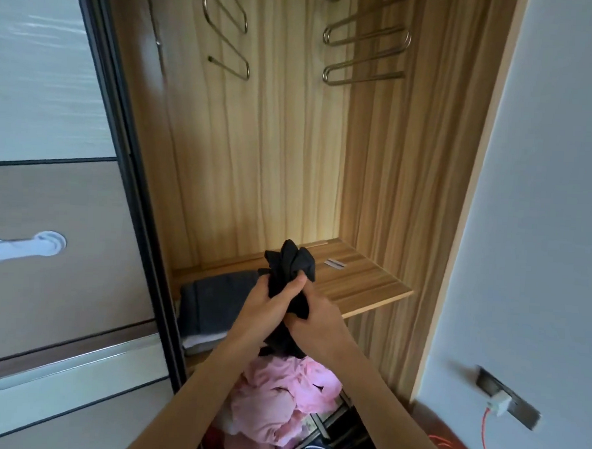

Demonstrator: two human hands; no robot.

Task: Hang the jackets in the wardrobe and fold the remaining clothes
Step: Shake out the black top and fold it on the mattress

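Both hands meet in front of the open wardrobe [275, 137], gripping one bunched black garment [290, 267]. The left hand [269, 305] wraps its upper part, thumb laid across the cloth; the right hand [320, 323] clasps it just beside and slightly lower. The garment's twisted end sticks up above the fingers. Just beyond the hands lies a wooden shelf [366, 288], and left of the left hand a folded dark grey stack [215, 302] rests on it. Below the wrists sits a heap of pink clothes [278, 398]. High above the hands hang metal hangers [366, 39]. Well to the right of the right hand, a white plug [499, 403] sits in a wall socket.
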